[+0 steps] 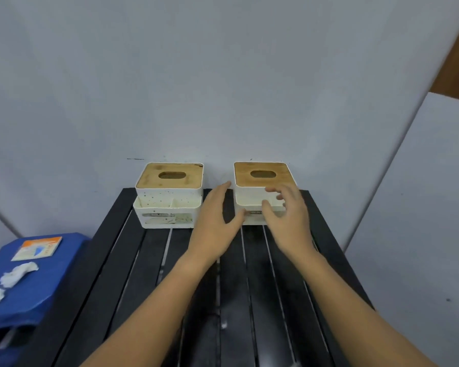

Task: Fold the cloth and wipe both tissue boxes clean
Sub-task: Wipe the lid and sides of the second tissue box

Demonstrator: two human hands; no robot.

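Against the grey wall, 2 tissue boxes, left and right, sit on the black slatted tabletop, while the left hand and right hand reach toward the right one, each grip wide and holding nothing.

Two tissue boxes stand at the far edge of the counter, against the wall: left box, right box. A narrow gap separates them. Nearer than the boxes, the slatted top lies bare. A blue bin adjoins the counter's left side.

black slatted table | blue stool: orange packet, crumpled tissues
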